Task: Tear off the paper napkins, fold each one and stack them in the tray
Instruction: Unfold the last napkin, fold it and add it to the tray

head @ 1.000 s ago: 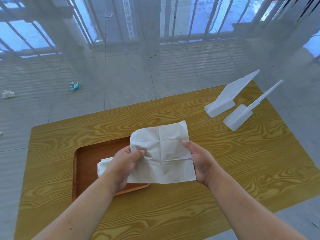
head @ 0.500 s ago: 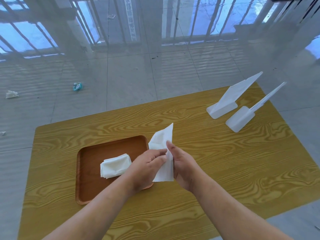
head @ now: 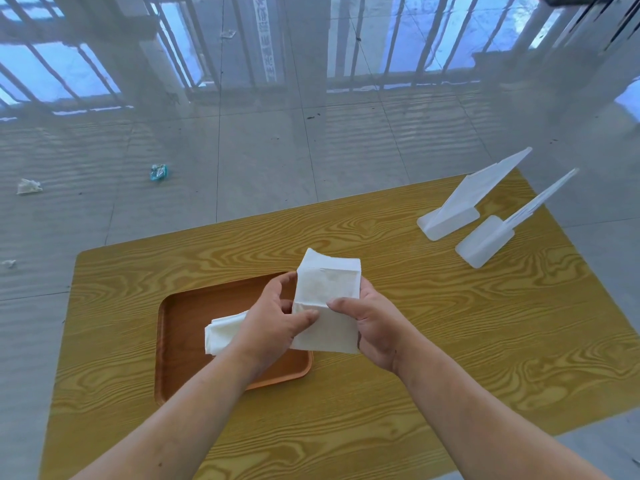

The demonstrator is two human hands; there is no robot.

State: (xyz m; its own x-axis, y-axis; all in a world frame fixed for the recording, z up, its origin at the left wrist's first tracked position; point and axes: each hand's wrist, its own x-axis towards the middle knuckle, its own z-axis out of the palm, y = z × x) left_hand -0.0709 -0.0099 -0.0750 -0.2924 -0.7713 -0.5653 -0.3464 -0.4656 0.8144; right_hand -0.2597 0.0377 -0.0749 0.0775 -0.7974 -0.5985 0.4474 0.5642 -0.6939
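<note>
Both hands are holding a folded napkin above the tray's right end.

The napkin (head: pixel 327 303) is being pinched by the left hand (head: pixel 273 320) and right hand (head: pixel 375 323). A folded napkin stack (head: pixel 221 332) is lying in the tray (head: pixel 180 368) at nine o'clock; two white stands (head: pixel 485 220) are sitting at two o'clock on the table (head: pixel 450 341).

Setting: a bare indoor room, type not determinable. Glossy grey tiled floor (head: pixel 263 161) reflects barred windows (head: pixel 408 46). Scraps of litter (head: pixel 158 172) lie on the floor. Furnishing: one wood-grain surface (head: pixel 450 341) carrying a brown tray (head: pixel 180 341) and two white plastic stands (head: pixel 460 209).
</note>
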